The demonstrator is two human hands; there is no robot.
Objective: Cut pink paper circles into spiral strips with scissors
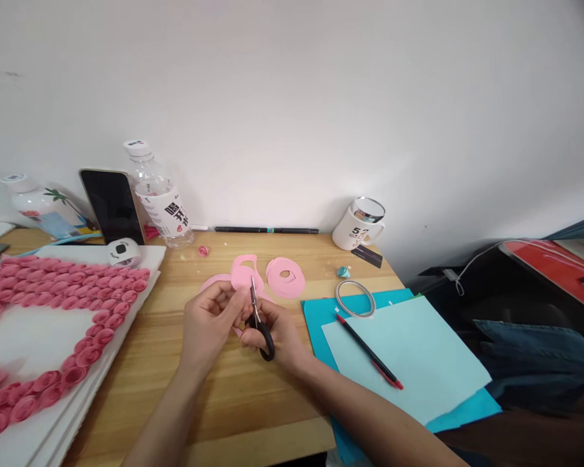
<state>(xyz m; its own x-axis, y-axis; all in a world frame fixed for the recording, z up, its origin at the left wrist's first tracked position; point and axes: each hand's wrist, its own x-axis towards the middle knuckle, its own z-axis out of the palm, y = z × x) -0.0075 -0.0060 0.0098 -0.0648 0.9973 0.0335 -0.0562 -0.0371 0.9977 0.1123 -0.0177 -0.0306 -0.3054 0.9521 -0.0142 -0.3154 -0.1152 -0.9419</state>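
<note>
Pinched in the fingers of my left hand [214,311] is a piece of pink paper [242,275] with a curved strip looping off its top. My right hand [277,331] grips black-handled scissors [261,334], their blades pointing up against the paper's right side. Whether the blades are fully closed is hard to make out. Just beyond my right hand lies a pink paper spiral [285,277], flat on the wooden table [214,402]. More pink paper shows behind my left hand, partly hidden by it.
At left lies a white board [43,331] covered with pink paper roses. A phone [113,206], a water bottle [160,201] and a mug [359,224] stand by the wall. On the right, blue paper [316,318] carries a pale sheet [418,363], a pen [370,351] and a ring [355,312].
</note>
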